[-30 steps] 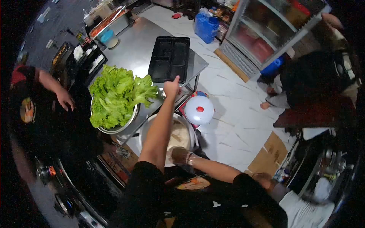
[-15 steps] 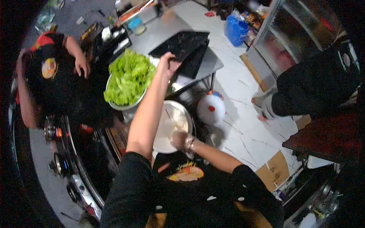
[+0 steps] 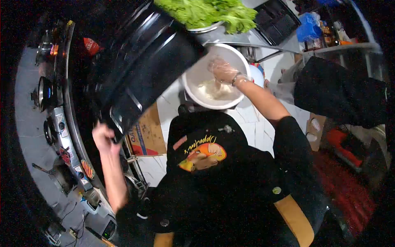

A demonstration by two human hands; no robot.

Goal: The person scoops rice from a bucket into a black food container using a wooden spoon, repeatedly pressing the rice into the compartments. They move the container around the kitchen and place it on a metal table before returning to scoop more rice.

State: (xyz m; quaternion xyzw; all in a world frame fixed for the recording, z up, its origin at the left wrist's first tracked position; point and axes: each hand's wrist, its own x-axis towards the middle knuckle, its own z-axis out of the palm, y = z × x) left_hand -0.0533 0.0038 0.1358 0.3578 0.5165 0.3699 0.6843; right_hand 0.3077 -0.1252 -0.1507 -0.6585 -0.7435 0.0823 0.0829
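My left hand (image 3: 105, 136) is closed on the lower end of a large black tray (image 3: 154, 68), which is tilted and blurred at upper left. My right hand (image 3: 224, 71), in a clear plastic glove, is inside a white basin (image 3: 190, 88); its fingers are smeared, and whether they hold anything is unclear. Pale, wet-looking contents (image 3: 216, 91) lie in the basin just below that hand. Green lettuce (image 3: 205, 12) fills a bowl beyond the basin.
Gas burners (image 3: 48, 92) with a flame line the counter at left. Another black tray (image 3: 277, 20) rests on the metal table. A person in dark clothes (image 3: 341, 92) is at right. A cardboard box (image 3: 146, 133) stands on the floor below the black tray.
My left hand has gone from the black tray on the metal table to the left side, where it now grips a black tray. The view has turned, and the person at left is no longer visible.
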